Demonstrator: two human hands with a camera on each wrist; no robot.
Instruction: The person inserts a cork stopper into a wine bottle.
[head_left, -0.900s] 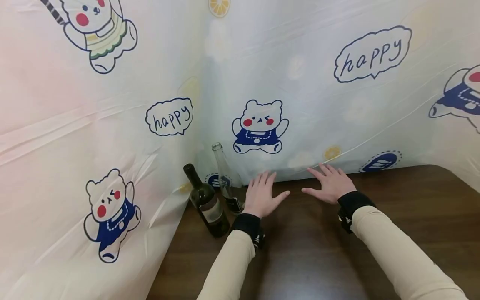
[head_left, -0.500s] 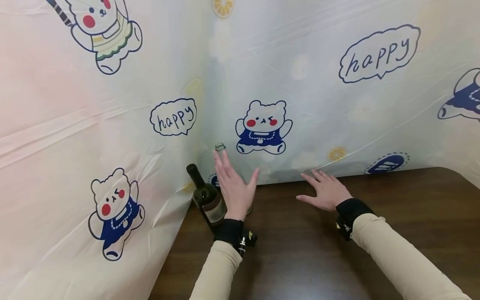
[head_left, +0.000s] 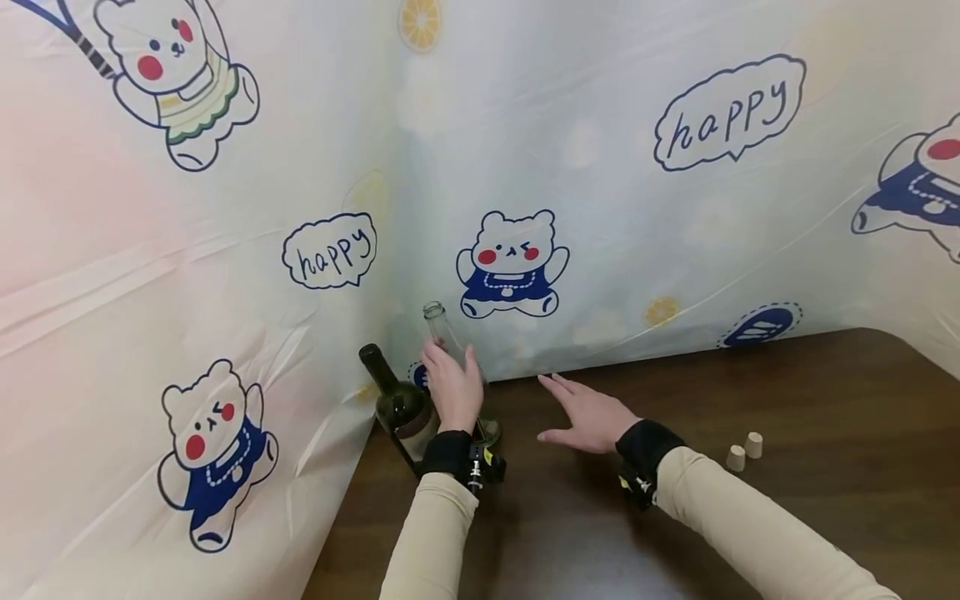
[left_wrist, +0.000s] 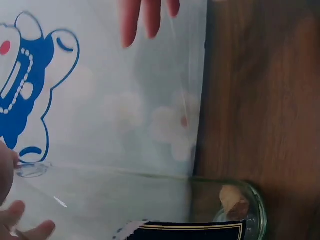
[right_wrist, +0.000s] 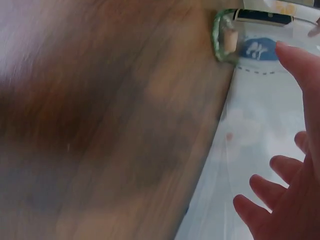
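A clear glass bottle [head_left: 489,430] with a dark label stands at the back left of the table. My left hand [head_left: 454,390] is round its body, thumb on the right and fingers on the left. The left wrist view shows fingertips [left_wrist: 40,231] against the glass. A cork [left_wrist: 234,202] sits inside at the bottom. Left of it stands a dark green wine bottle [head_left: 400,403], partly hidden by my left hand. My right hand [head_left: 592,415] hovers over the table to the right, fingers spread, holding nothing. Two small corks [head_left: 754,444] stand on the table right of my right wrist.
A patterned plastic sheet [head_left: 600,250] hangs along the back and left edges of the brown wooden table [head_left: 570,533]. Both bottles stand close to the corner where the sheets meet.
My left hand has gone from beside the clear bottle to round it, and that bottle has shifted slightly right. My right hand has moved left, and the two corks have come into view.
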